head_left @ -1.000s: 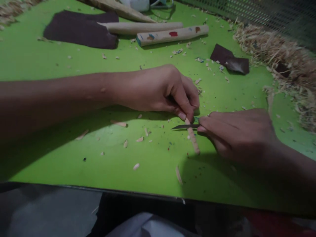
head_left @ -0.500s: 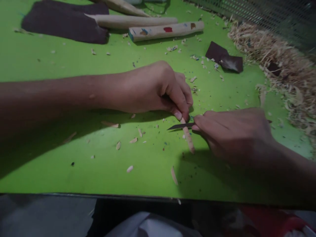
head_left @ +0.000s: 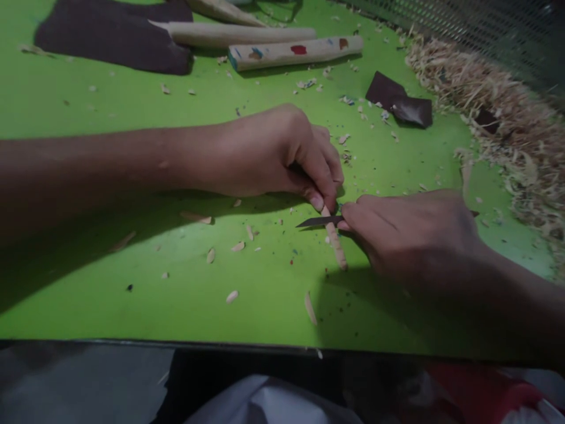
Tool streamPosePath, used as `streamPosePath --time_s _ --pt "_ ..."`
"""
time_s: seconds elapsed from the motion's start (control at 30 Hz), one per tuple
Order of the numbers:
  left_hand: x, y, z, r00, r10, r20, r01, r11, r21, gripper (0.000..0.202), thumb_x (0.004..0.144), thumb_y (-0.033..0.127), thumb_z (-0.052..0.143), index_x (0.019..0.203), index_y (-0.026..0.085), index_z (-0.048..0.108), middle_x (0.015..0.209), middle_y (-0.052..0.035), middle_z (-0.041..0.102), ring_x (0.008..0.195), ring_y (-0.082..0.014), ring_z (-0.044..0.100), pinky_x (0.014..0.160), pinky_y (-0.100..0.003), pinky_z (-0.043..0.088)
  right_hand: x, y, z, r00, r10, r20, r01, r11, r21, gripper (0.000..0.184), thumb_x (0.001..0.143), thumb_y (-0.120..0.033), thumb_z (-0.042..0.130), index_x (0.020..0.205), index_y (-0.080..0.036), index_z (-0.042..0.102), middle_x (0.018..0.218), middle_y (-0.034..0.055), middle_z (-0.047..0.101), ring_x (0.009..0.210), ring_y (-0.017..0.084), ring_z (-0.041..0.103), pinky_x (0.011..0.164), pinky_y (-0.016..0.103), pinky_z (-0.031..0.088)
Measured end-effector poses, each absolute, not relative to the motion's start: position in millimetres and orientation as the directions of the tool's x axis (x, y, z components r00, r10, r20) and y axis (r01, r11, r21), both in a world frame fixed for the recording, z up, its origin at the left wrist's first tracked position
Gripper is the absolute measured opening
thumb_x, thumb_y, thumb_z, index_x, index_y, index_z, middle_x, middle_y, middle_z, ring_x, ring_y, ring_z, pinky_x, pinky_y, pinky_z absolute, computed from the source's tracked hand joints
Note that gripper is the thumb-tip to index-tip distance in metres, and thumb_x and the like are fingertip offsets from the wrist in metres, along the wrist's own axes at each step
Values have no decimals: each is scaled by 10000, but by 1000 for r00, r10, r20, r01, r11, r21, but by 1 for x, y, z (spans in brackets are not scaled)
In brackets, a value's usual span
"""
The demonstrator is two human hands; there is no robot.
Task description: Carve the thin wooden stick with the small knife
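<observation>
A thin, pale wooden stick [head_left: 338, 250] with ring-like marks slants just right of the frame's centre, over a bright green surface [head_left: 168, 315]. The left hand [head_left: 304, 156], reaching in from the left edge, pinches its upper end in a thumb-and-finger grip. Close below those fingertips, a dark, pointed blade [head_left: 314, 222] crosses over the stick, its tip facing left. The right hand [head_left: 410, 235], from the right edge, has its grip closed around the blade's other part. Loose wood chips [head_left: 238, 246] dot the middle. At the upper centre lie a paint-spotted rod [head_left: 295, 54] and a plain rod [head_left: 242, 34], the latter overlapping a dark brown sheet [head_left: 101, 38] at upper left. Two small dark pieces [head_left: 399, 101] sit at upper right, near heaped curly shavings [head_left: 494, 97] beside a perforated grey panel [head_left: 485, 35].
</observation>
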State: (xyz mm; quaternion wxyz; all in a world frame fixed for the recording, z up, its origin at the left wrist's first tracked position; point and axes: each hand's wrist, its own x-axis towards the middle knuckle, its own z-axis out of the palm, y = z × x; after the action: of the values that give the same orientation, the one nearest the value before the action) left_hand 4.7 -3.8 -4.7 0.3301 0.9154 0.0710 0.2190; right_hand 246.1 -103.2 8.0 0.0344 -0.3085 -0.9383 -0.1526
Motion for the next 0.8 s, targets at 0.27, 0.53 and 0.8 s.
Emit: streamPosePath --time_s 0.27,0.53,0.8 --pt "4 -7 -4 893 318 318 17 -731 682 205 901 25 776 1050 135 863 1043 -75 842 929 -132 722 805 -228 545 251 -100 5 -830 492 264 550 801 236 374 1107 -231 487 746 -227 587 610 -29 555 565 151 457 534 325 244" --pt "4 -4 -3 912 286 295 4 -725 689 162 957 92 746 1071 115 859 1067 -107 822 944 -146 727 809 -241 561 255 -100 -1 -797 516 313 572 812 118 367 1097 -253 495 758 -245 634 639 -24 628 561 144 505 561 332 296" --pt "4 3 -14 900 328 286 -10 -641 768 136 957 296 764 989 269 894 1056 -66 822 980 -195 726 886 -289 578 255 -103 0 -729 556 401 628 775 67 277 1084 -213 545 833 -237 659 667 -18 663 595 133 576 558 305 334"
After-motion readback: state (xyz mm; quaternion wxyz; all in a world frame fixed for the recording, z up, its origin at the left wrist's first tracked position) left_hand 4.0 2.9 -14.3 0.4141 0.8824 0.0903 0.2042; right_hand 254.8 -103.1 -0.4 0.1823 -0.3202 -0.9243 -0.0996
